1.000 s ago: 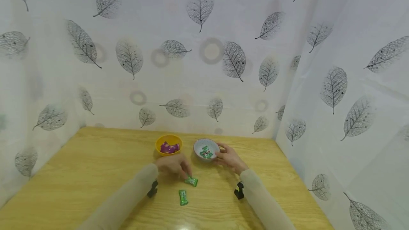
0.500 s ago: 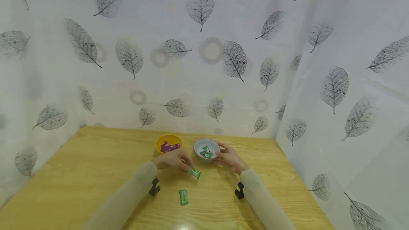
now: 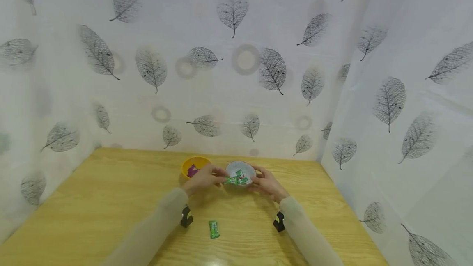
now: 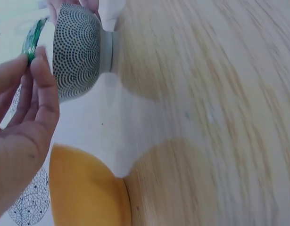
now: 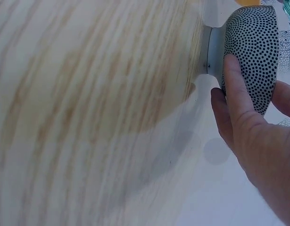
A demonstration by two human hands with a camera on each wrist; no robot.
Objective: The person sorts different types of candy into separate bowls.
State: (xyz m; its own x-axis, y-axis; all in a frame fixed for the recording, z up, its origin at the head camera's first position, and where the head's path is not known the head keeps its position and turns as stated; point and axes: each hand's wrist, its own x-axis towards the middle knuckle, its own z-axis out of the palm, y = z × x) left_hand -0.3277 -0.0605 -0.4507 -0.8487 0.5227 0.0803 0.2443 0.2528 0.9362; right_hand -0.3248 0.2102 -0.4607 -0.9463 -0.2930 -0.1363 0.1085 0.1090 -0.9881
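My left hand (image 3: 204,177) pinches a green-wrapped candy (image 3: 231,180) between thumb and fingertips at the near left rim of a white bowl (image 3: 232,169). In the left wrist view the candy (image 4: 33,41) stands at the mouth of that bowl (image 4: 76,52), whose outside is dark-patterned. Several green candies (image 3: 240,173) lie inside it. My right hand (image 3: 269,184) holds the bowl from the right; in the right wrist view its fingers lie against the dotted outer wall and the thumb is by the rim. One more green candy (image 3: 214,230) lies on the table nearer me.
An orange bowl (image 3: 202,161) with purple-wrapped candy (image 3: 192,170) stands left of the white bowl, partly hidden behind my left hand. The wooden table (image 3: 122,200) meets leaf-printed sheeting (image 3: 207,102) at the back and right.
My left hand has picked the green candy up off the table and carried it forward and right to the white bowl. The right hand has stayed on the bowl.
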